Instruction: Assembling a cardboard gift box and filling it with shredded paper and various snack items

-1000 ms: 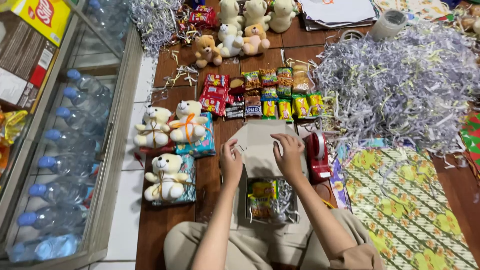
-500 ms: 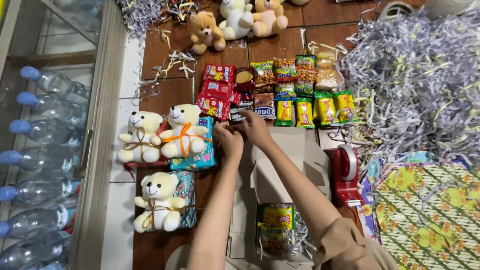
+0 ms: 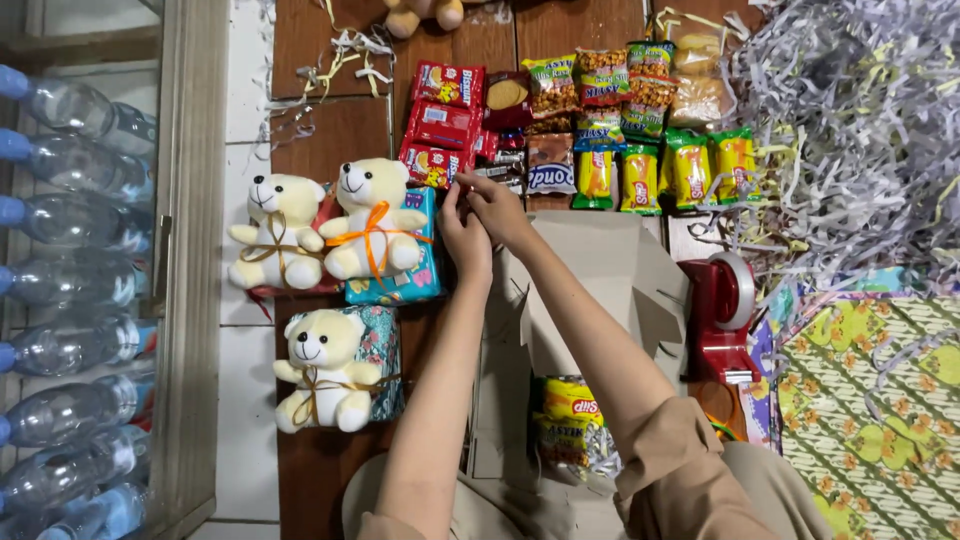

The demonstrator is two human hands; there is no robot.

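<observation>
Open grey cardboard box (image 3: 590,290) holds two yellow snack packets (image 3: 568,418) on shreds at its near end; beyond its far-left corner, left hand (image 3: 466,238) and right hand (image 3: 493,205) pinch together, contents unclear; packing judged early.

Both arms stretch forward, close together. The 2 hands meet, left hand (image 3: 466,238) just below right hand (image 3: 497,205). Their fingers are pinched together.

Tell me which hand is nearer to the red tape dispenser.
Right. The right hand is left of and above the red tape dispenser; the left hand is further left.
</observation>
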